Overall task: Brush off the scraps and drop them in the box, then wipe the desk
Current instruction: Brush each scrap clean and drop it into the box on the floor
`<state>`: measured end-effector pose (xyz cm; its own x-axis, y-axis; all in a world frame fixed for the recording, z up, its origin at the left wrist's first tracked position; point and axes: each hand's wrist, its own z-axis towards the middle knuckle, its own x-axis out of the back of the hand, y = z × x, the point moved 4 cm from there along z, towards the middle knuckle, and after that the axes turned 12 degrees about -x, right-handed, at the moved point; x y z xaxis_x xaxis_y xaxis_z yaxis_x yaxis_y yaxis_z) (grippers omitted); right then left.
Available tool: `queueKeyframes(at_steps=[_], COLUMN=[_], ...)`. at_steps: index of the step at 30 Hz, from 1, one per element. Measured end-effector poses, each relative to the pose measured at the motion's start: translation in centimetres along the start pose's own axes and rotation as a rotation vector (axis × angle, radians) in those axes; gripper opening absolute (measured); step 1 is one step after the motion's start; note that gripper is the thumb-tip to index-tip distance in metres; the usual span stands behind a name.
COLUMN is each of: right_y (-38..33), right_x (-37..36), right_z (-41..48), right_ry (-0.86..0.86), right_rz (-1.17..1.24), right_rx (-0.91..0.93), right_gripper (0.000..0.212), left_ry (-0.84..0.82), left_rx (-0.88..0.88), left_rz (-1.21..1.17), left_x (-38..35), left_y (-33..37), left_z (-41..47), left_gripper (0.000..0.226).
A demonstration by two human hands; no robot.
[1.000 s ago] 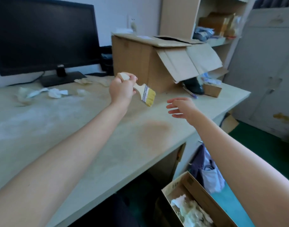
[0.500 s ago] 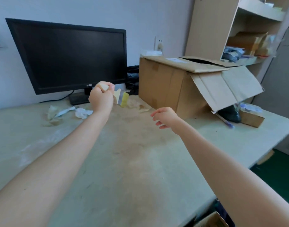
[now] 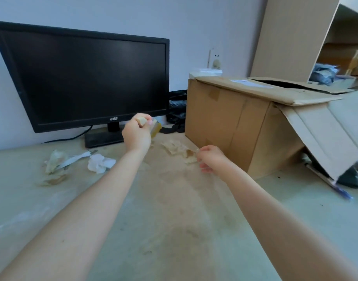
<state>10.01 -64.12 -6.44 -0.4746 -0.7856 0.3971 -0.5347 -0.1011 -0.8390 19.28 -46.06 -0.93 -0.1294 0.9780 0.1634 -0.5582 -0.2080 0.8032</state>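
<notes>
head view: left hand (image 3: 136, 135) clenches the paintbrush (image 3: 155, 128) at 12 o'clock; right hand (image 3: 211, 159), fingers loose and empty, sits just beside brown paper scraps (image 3: 177, 148) at 1 o'clock. best to sweep short strokes toward 6 o'clock, gathering the white scraps (image 3: 100, 163) at 10 o'clock too.

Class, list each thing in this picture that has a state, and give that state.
monitor: screen dark
cardboard box: top partly open, one flap hanging down
brush: gripped in left hand
right hand: open, beside scraps
scraps: lying on desk
</notes>
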Motion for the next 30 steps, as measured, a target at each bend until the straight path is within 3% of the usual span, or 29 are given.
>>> queueKeyframes(at_steps=[8,19,27,30], right_y=[0.2,0.0,-0.6,-0.9], right_x=[-1.1,-2.1,-3.2,-3.5], right_z=[3.9,4.0,0.9,-0.1], right_ry=[0.014,-0.052,-0.255,-0.328], right_rz=[0.096,0.284,0.609,0.700], right_rx=[-0.063,-0.109,-0.164,-0.205], right_gripper=[0.045,0.050,0.040,0.024], left_ry=[-0.102,-0.149,-0.133,-0.111], left_rx=[-0.024,0.177,0.204,0.258], left_rz=[0.018,-0.185,-0.293,-0.354], left_x=[-5.2,-5.6,-4.8,-4.5], left_y=[-1.8,-1.7,0.0,0.4], left_z=[0.1,-0.8,-2.3,-2.6], left_gripper=[0.013,0.027,0.029,0.028])
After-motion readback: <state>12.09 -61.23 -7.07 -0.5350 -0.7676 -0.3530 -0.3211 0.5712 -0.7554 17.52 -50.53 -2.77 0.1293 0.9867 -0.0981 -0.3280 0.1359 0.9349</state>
